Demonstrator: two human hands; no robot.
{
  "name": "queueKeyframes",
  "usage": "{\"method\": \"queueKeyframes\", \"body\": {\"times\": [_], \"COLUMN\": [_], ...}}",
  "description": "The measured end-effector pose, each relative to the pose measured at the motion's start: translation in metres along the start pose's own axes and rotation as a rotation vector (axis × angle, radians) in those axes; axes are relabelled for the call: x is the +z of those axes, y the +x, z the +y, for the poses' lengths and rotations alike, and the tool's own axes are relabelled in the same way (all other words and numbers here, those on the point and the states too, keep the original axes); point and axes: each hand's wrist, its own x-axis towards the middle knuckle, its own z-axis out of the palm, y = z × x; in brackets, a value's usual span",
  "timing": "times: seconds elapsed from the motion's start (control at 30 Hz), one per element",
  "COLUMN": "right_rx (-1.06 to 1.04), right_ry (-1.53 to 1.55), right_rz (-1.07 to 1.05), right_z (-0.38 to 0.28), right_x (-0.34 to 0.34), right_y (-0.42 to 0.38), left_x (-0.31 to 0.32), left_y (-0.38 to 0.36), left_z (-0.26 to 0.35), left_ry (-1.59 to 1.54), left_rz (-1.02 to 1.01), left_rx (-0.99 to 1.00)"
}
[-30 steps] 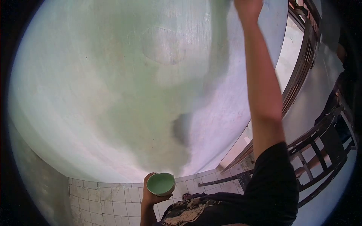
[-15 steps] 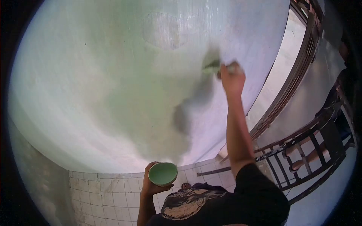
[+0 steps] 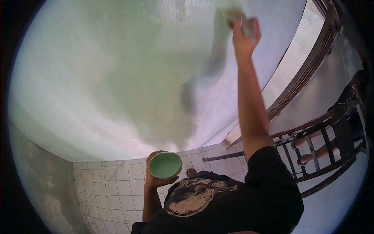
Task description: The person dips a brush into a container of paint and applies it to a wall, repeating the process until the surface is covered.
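Note:
My right hand [image 3: 245,37] is raised high against the wall [image 3: 136,78], fingers wrapped round the handle of a paintbrush [image 3: 233,15]. The bristle end is blurred and lies at the wall, beside a green patch of paint. Low in front of my body, my left hand [image 3: 156,177] grips a bowl [image 3: 165,165] of pale green paint from its side and underneath. Its opening faces up. The wall shows uneven green and whitish areas, with my arm's shadow falling across it.
A dark slatted metal or wooden frame [image 3: 323,152] stands at my right, with another person's legs [image 3: 319,154] behind it. A window or door opening with a brown frame [image 3: 307,74] is at the upper right. Below are white floor tiles [image 3: 117,183].
My right hand and the paintbrush have moved upward along the wall. The view has tilted slightly, so the wall's rough patch sits higher. My left hand still holds the bowl.

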Motion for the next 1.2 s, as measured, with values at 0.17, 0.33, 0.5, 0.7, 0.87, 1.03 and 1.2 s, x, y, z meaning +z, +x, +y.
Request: {"method": "queueKeyframes", "body": {"times": [0.17,0.33,0.5,0.7,0.87,1.03,1.2], "right_rx": [0.474,1.016,0.734,0.56,0.278,0.476,0.906], "right_ry": [-0.099,0.199,0.024,0.422,0.354,-0.008,0.196], "right_rz": [-0.135,-0.037,-0.061,0.165,0.118,-0.084,-0.02], "right_z": [0.016,-0.018,-0.001,-0.026,0.024,0.026,-0.001], "right_x": [-0.059,-0.087,-0.029,0.006,0.001,-0.056,-0.097], "right_y": [-0.149,-0.188,-0.119,0.008,-0.049,-0.196,-0.25], "left_x": [-0.005,-0.009,-0.005,-0.001,-0.005,-0.005,-0.005], "left_y": [-0.001,-0.001,-0.003,-0.003,-0.004,-0.006,-0.006], "left_z": [0.004,0.005,0.014,0.015,0.014,0.005,0.009], "left_ry": [0.037,0.112,0.065,-0.026,0.034,-0.006,-0.061], "left_rz": [-0.03,-0.073,-0.061,-0.021,-0.065,-0.062,-0.091], "left_rx": [-0.015,0.036,0.02,0.068,0.066,0.086,0.054]}}
